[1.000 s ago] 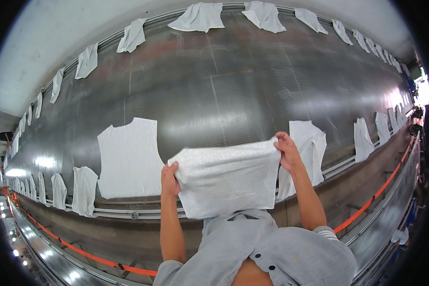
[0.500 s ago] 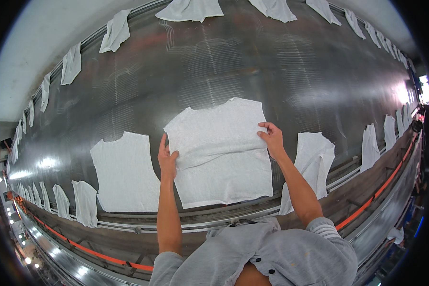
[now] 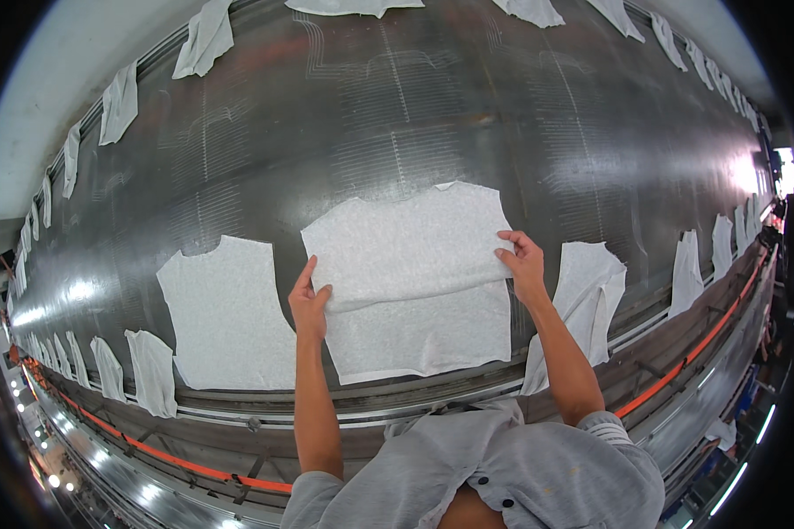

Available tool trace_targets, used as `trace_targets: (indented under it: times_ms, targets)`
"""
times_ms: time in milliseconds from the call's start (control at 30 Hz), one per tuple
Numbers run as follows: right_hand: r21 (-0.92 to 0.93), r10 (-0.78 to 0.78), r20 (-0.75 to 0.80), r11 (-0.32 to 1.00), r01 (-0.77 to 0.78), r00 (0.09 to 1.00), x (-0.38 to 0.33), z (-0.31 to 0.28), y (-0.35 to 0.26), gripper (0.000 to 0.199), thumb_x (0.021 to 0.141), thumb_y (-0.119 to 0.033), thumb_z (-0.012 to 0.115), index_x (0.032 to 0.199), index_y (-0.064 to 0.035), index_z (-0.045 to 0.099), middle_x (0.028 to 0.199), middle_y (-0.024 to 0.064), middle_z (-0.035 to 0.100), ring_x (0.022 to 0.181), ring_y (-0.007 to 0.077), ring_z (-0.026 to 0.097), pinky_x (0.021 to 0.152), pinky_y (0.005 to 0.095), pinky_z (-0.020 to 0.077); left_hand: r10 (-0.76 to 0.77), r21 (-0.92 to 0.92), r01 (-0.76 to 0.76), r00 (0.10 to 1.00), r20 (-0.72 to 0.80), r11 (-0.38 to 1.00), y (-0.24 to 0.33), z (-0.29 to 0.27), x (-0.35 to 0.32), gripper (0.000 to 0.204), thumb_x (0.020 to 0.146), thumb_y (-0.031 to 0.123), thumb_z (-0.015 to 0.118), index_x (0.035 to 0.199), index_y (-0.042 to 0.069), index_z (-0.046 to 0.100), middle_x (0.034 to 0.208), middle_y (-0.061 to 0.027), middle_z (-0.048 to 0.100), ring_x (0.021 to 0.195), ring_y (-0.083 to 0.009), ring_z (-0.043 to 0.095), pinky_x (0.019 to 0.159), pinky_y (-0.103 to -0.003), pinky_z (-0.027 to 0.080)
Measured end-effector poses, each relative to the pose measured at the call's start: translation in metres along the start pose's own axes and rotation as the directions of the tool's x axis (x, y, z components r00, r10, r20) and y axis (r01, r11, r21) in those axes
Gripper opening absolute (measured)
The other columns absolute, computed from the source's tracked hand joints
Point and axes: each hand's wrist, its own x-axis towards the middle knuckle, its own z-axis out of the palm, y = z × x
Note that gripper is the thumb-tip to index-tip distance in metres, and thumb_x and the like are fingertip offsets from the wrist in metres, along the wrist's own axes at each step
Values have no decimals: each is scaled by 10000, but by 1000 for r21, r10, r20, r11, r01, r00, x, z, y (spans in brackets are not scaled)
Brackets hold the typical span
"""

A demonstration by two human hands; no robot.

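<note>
Two hands, left (image 3: 309, 304) and right (image 3: 522, 264), grips flat and apart, press one white cloth panel (image 3: 415, 278) on the bench (image 3: 468, 115); a neighbouring panel (image 3: 225, 313) lies just beside.

**Free room and obstacles on the metal table**

Left hand (image 3: 309, 304) and right hand (image 3: 522, 264) lie flat on the middle cloth panel (image 3: 410, 282). A neighbouring panel (image 3: 225, 313) lies just left, another (image 3: 582, 295) just right; only narrow bare strips separate them. Beyond, the table (image 3: 415, 115) is bare up to the far row of panels (image 3: 205, 35). A rail (image 3: 397, 407) bounds the near edge.
</note>
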Motion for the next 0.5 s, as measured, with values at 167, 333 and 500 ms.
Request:
trace_targets:
  times_ms: [167, 333, 500]
  targets:
    - [-35, -14, 3, 999, 14, 1000, -7, -3, 12, 314, 822, 86, 656, 1129, 22, 640, 1001, -5, 595, 931, 63, 553, 841, 214, 431, -19, -5, 19, 1000, -9, 1000, -10, -5, -4, 671, 770, -142, 567, 1431, -80, 469, 1452, -183, 493, 1340, -213, 462, 1091, -301, 370]
    - [-58, -20, -1, 998, 20, 1000, -11, -6, 21, 304, 819, 87, 658, 1116, 24, 643, 998, -7, 590, 923, 61, 546, 835, 209, 424, -36, -35, 36, 999, -9, 999, -15, -7, -6, 668, 762, -149, 583, 1420, -69, 492, 1429, -172, 520, 1295, -194, 499, 1073, -292, 387]
    - [-28, 3, 7, 1000, -2, 1000, -11, -3, 21, 297, 807, 95, 674, 1099, 46, 651, 1013, -8, 565, 929, 60, 528, 836, 199, 407, -5, -8, 5, 1000, -29, 1000, -26, -14, -8, 662, 766, -159, 578, 1417, -72, 493, 1404, -166, 540, 1232, -182, 544, 1027, -270, 423]
